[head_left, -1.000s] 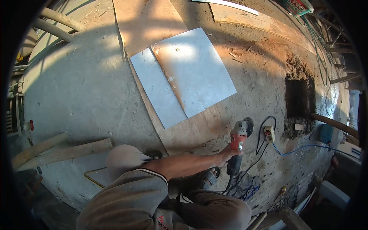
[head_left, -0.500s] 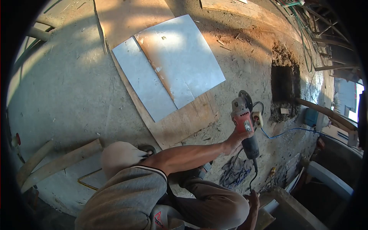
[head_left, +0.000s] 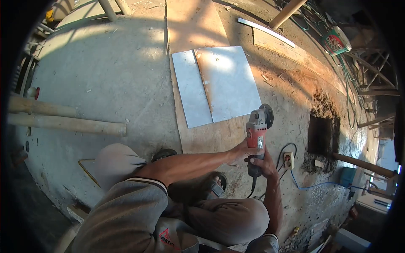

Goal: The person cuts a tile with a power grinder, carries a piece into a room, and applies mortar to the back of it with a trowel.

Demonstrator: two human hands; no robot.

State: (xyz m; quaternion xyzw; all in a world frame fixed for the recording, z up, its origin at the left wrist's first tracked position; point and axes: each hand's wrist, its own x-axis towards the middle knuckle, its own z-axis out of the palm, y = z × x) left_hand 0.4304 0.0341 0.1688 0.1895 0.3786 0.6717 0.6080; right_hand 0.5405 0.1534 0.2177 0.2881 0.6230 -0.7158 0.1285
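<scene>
An angle grinder [head_left: 255, 137] with a red and black body and a dark disc [head_left: 267, 116] is held upright in the picture, disc end away from me. My left hand [head_left: 241, 151] is closed around its middle. Around the black rear part wraps my right hand [head_left: 265, 163], thumb across the body. The grinder's power cord [head_left: 253, 185] hangs from its back end. Left of the disc lie white tile-like sheets [head_left: 234, 82] on a plywood board [head_left: 206, 139], a narrow piece beside a wider one with a brown strip along the join. The fingers' undersides are hidden.
A socket block [head_left: 288, 160] with a blue cable [head_left: 312, 186] lies to the right, near a dark square hole [head_left: 319, 134] in the floor. Bamboo poles [head_left: 76, 123] lie at left. A green bucket [head_left: 336, 41] stands at upper right. My sandalled foot [head_left: 217, 185] is below the grinder.
My right hand has come up from beside the cord and taken hold of the grinder's rear. The grinder has shifted slightly left in view, and the camera view has turned.
</scene>
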